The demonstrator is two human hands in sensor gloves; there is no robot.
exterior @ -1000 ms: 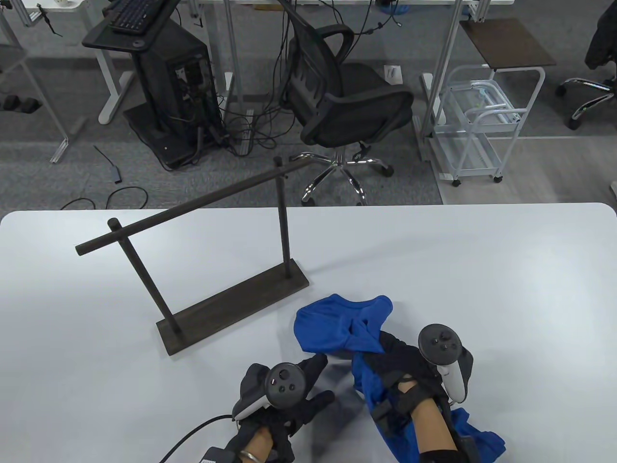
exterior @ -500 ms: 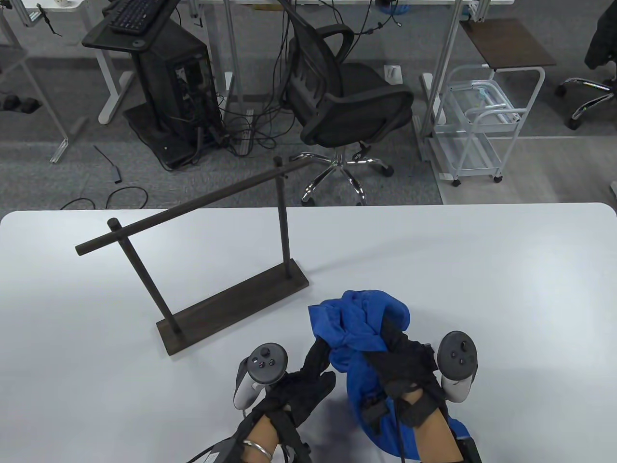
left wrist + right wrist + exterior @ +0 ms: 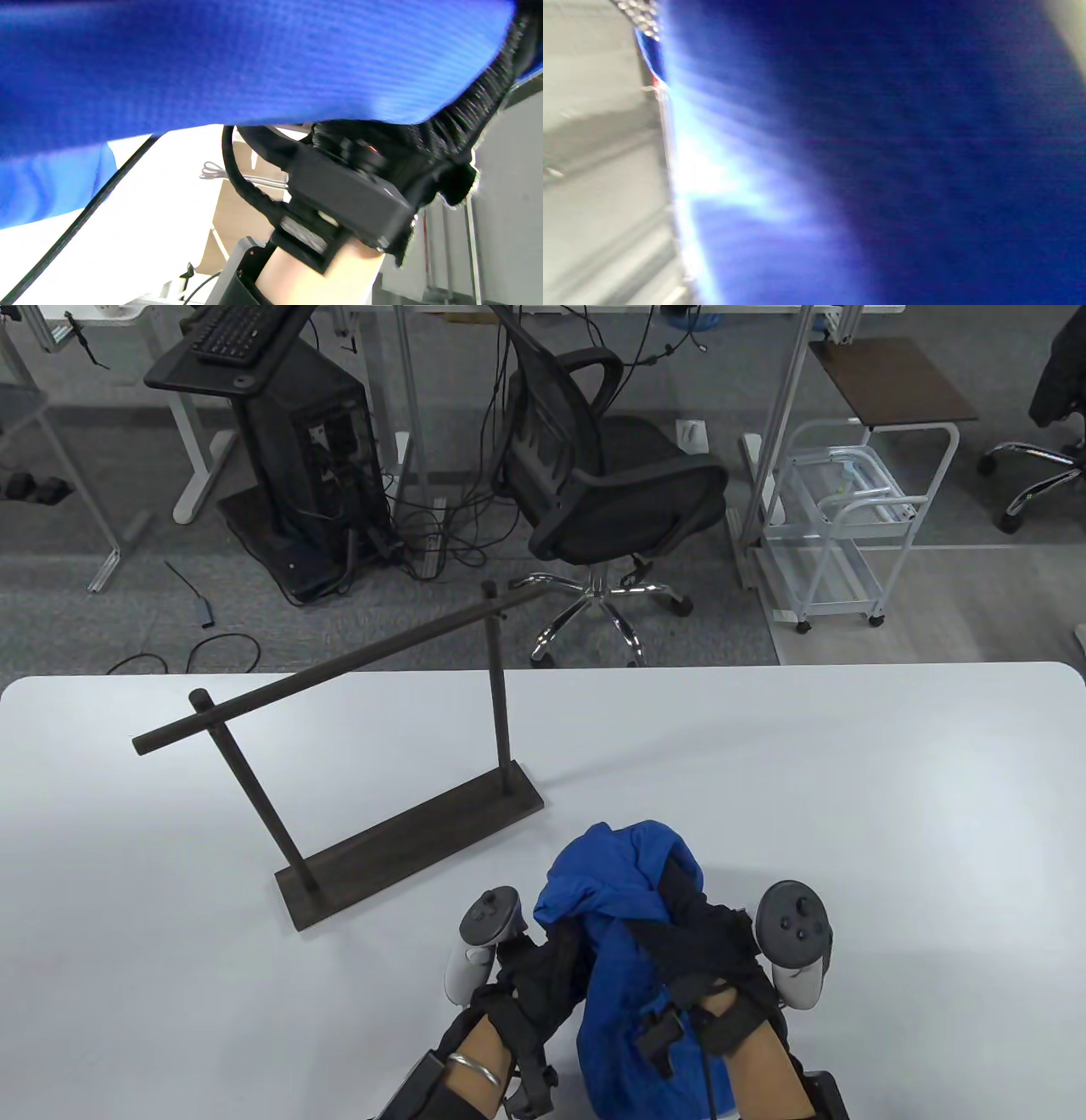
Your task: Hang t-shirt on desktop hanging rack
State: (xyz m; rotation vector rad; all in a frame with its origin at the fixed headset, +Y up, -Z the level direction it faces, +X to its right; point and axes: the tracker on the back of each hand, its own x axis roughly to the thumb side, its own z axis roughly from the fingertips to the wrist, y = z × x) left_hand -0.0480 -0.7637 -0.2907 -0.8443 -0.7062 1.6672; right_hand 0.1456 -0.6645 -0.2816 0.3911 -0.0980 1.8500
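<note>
A white worktop (image 3: 848, 780) fills the lower half. Beyond its far edge, a black office chair (image 3: 607, 487) stands at 12 o'clock, a computer tower (image 3: 318, 475) at 11, a white wire cart (image 3: 848, 526) at 1.

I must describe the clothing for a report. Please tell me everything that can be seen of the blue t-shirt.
The blue t-shirt is plain bright blue, of a finely ribbed knit fabric. It is bunched in a crumpled heap near the table's front edge, right of the rack's base, not on the rack. The left hand and right hand both grip it, one on each side, and its lower part hangs down between the forearms. No print or label shows.
</note>
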